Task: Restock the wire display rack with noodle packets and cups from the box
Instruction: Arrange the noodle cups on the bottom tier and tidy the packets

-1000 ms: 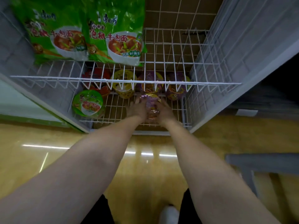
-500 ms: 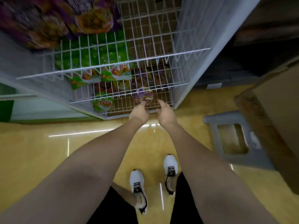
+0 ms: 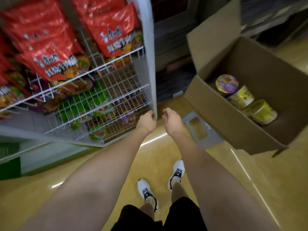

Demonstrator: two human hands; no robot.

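Yellow floor [image 3: 100,165]; red packets' [image 3: 50,52] writing seemingly Chinese.

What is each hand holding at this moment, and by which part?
Nothing is held. The left hand and right hand hang loosely curled and empty in front of the wire rack; the noodle cups sit untouched in the box.

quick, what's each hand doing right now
Left hand: open, fingers loosely curled, holding nothing.
Right hand: open, fingers loosely curled, holding nothing.
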